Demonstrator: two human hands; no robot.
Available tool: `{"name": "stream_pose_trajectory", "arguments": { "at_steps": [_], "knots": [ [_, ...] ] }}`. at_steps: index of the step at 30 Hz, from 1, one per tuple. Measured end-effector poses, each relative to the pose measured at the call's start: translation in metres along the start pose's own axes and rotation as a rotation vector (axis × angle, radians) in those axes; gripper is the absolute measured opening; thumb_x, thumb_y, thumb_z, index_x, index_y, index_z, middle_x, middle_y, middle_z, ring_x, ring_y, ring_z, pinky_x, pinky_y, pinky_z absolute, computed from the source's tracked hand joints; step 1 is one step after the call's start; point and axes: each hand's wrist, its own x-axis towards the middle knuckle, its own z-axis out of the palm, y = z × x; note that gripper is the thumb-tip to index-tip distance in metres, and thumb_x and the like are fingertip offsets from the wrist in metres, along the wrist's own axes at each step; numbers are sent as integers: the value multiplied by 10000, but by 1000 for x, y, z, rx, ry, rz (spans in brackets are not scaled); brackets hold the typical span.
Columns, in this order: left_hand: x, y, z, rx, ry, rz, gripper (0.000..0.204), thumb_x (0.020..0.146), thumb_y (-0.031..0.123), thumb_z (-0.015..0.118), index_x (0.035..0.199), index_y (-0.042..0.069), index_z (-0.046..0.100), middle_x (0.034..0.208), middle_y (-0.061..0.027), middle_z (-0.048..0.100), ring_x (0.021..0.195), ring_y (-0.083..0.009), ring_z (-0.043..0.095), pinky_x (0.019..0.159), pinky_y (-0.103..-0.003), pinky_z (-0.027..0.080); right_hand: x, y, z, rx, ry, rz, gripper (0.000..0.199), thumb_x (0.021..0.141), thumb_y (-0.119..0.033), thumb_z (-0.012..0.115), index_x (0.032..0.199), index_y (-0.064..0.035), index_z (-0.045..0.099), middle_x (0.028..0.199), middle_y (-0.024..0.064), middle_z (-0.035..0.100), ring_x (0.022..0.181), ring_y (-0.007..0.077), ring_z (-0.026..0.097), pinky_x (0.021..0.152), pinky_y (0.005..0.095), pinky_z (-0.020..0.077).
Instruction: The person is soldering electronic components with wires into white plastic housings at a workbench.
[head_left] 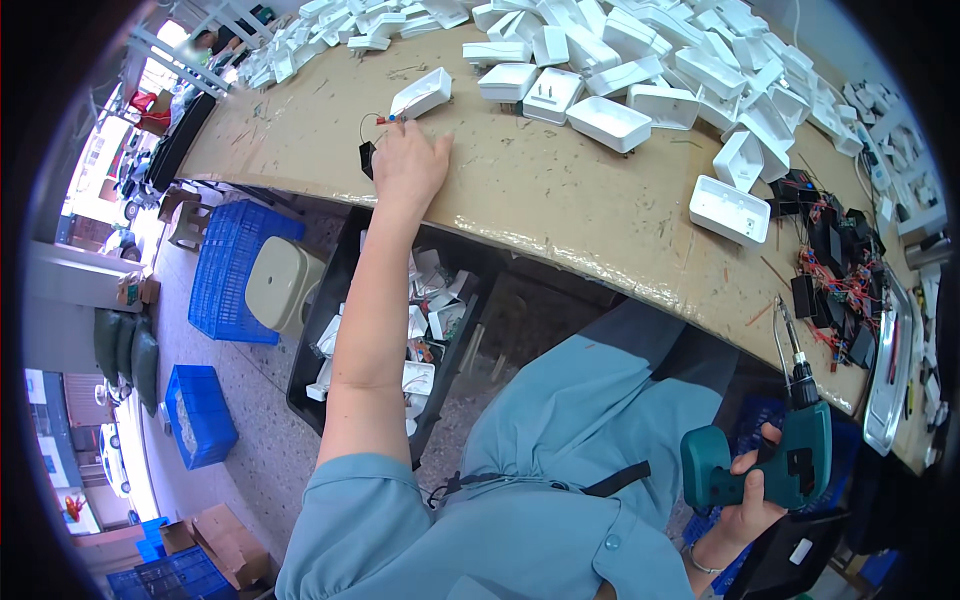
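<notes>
My left hand (408,160) reaches across the brown-covered bench, its back turned up. The thumb stands apart from the fingers, and its fingertips lie beside small red and blue connectors (384,120). Just beyond them is a white rectangular plastic housing (421,94). A thin wire loops from the connectors to a small black box (367,160) left of the hand, partly covered by it. Low on the right, my right hand (752,500) is wrapped round a dark green cordless screwdriver (800,460), below the bench edge. Its long bit (788,335) points up toward the bench.
White plastic housings (630,75) pile up along the far side of the bench (560,215). Black boxes with red wires (835,265) lie at right, beside a metal tray (888,370). Under the bench stands a black bin (462,345) of white parts; blue crates (232,270) and a stool (275,285) are left.
</notes>
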Motion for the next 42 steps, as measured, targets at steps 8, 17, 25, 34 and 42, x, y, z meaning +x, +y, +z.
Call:
{"name": "stream_pose_trajectory", "arguments": {
  "at_steps": [8,17,25,34,42],
  "knots": [
    [-77,54,-24,-503,-39,456,307,792,203,569,1006,-16,545,1073,-184,544,989,-344,519,849,-395,418,3,5,-1,-11,27,-4,605,756,-122,654,1252,41,347,1082,222,529,641,140,553,558,233,461],
    [-152,92,-52,-909,-8,956,237,599,2,671,829,19,614,755,-73,565,684,-228,559,603,-341,418,0,1,-3,66,47,17,601,733,-100,673,1234,50,376,1085,221,532,646,145,565,573,238,466],
    [-71,183,-50,-996,62,822,259,689,-4,590,946,24,604,880,-146,573,755,-304,568,621,-363,458,-3,-2,-14,69,81,-24,654,750,-159,676,1272,40,336,1093,227,520,640,139,553,544,228,465],
    [-57,262,-40,-530,163,1043,378,688,194,661,1031,84,547,1007,-62,537,980,-221,505,834,-404,343,13,-2,-35,54,182,-31,651,762,-179,675,1271,39,332,1098,230,515,645,141,553,540,239,467],
    [-52,275,-38,-595,58,1049,383,671,211,670,1006,77,543,870,-48,567,810,-195,568,801,-389,351,24,2,-43,94,221,38,658,760,-193,681,1266,35,328,1093,225,518,649,143,556,554,260,481]
  ]
}}
